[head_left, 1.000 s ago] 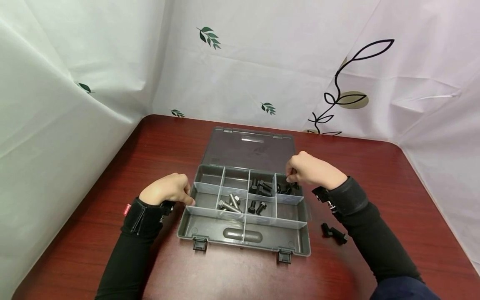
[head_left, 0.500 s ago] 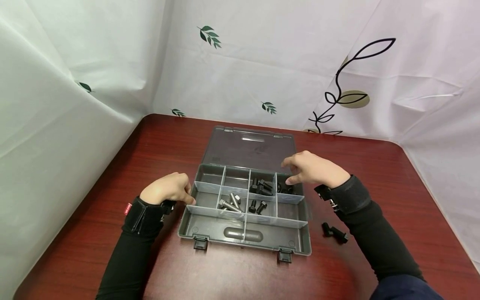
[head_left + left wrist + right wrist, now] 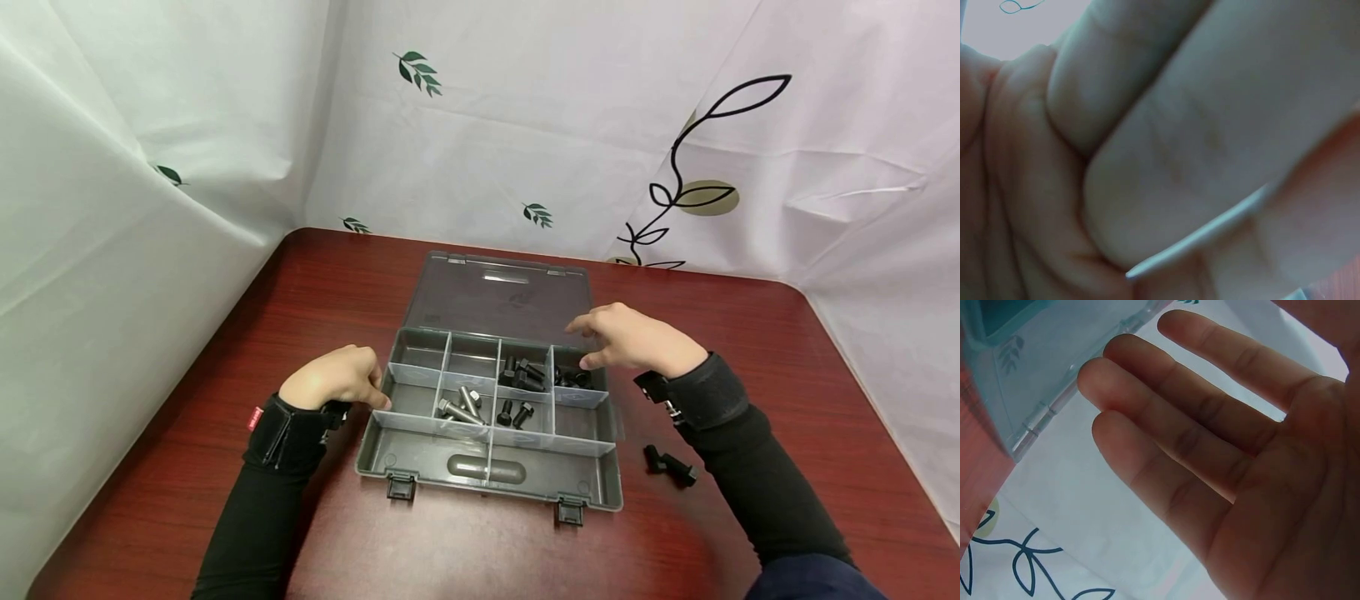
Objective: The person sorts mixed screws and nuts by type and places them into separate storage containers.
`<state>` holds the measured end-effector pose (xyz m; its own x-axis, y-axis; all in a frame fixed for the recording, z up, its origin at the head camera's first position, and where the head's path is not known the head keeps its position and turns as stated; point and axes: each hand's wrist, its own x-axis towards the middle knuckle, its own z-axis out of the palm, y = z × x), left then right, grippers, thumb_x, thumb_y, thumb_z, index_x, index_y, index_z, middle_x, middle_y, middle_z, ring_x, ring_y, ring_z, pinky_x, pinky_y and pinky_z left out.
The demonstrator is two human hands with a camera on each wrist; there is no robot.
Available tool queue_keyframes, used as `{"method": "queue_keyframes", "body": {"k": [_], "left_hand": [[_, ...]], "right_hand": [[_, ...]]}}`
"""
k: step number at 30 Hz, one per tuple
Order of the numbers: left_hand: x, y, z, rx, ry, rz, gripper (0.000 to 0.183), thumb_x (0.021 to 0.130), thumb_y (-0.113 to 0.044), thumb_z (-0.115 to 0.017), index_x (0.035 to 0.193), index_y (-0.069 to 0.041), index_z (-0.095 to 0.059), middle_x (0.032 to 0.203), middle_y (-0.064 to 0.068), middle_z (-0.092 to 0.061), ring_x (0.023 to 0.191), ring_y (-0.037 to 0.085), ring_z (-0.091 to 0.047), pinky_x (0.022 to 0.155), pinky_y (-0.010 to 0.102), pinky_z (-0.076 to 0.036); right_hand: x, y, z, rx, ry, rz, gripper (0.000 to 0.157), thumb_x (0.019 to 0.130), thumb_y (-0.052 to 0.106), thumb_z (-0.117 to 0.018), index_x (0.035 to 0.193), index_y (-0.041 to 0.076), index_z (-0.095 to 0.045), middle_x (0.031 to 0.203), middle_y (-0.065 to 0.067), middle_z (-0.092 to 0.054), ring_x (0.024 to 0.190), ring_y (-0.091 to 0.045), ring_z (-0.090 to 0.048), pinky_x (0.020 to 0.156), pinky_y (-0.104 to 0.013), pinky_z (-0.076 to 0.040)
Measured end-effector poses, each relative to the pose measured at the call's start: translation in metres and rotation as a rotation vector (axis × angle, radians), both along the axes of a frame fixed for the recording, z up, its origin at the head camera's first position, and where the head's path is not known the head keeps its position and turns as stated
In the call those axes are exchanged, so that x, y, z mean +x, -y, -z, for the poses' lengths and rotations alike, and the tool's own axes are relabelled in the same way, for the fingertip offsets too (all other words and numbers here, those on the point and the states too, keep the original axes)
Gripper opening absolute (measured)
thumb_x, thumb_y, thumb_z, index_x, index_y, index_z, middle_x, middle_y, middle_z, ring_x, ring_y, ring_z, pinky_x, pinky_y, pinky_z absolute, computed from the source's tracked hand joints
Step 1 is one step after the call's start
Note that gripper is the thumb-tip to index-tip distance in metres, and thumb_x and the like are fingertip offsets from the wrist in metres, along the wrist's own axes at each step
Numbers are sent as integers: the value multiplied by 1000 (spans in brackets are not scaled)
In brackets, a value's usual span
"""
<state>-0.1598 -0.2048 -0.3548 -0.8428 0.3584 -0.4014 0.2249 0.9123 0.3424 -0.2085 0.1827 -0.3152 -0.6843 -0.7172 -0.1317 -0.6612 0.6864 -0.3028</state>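
A grey plastic compartment box (image 3: pixel 555 492) lies on the table with its clear lid (image 3: pixel 495 296) folded back. My left hand (image 3: pixel 337 379) grips the box's left wall, thumb at the inner side; its fingers are curled toward the palm in the left wrist view. Over the back right compartment is my right hand (image 3: pixel 633 340), and the right wrist view shows its fingers (image 3: pixel 1147 412) stretched out and holding nothing. Small black parts (image 3: pixel 573 379) lie in that compartment, some with rounded outlines. Black bolts (image 3: pixel 525 375) fill the compartment beside it.
Silver bolts (image 3: pixel 462 407) lie in a middle compartment, next to one with two short black bolts (image 3: pixel 513 413). More black bolts (image 3: pixel 670 467) rest on the red-brown table (image 3: pixel 420 550) near the right forearm. A white patterned sheet (image 3: pixel 480 150) hangs behind.
The right hand's pinched fingers have spread apart, letting go of a small black piece in the back right compartment. That hand has shifted slightly to the right. The left hand stays put.
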Motion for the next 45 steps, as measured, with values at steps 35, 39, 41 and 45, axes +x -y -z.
{"method": "queue_keyframes", "body": {"k": [35, 39, 41, 45], "left_hand": [[4, 0, 1, 19, 6, -21, 34, 73, -32, -73, 54, -18, -48, 54, -8, -32, 55, 11, -33, 54, 28, -29], [4, -1, 0, 21, 10, -22, 33, 74, -31, -73, 55, -18, -49, 54, -8, -34, 55, 11, -35, 54, 28, -30], [4, -1, 0, 17, 8, -21, 32, 74, -31, -73, 55, -18, -50, 55, -7, -36, 56, 12, -37, 54, 28, -32], [2, -1, -1, 1, 2, -21, 30, 73, -32, -73, 57, -18, -53, 56, -7, -38, 58, 13, -40, 55, 29, -34]], "right_hand": [[15, -59, 12, 31, 85, 181, 54, 77, 24, -72, 120, -4, -56, 108, -19, -61, 98, -33, -58, 77, -43, -47], [17, -70, 13, 36, 73, 187, 55, 76, 26, -73, 118, -5, -56, 105, -18, -61, 95, -32, -58, 75, -43, -47], [18, -76, 14, 40, 68, 191, 56, 75, 26, -74, 118, -5, -57, 103, -17, -61, 93, -31, -58, 74, -43, -47], [19, -83, 15, 40, 63, 202, 55, 74, 27, -74, 117, -4, -57, 101, -14, -62, 90, -29, -57, 74, -42, -46]]}}
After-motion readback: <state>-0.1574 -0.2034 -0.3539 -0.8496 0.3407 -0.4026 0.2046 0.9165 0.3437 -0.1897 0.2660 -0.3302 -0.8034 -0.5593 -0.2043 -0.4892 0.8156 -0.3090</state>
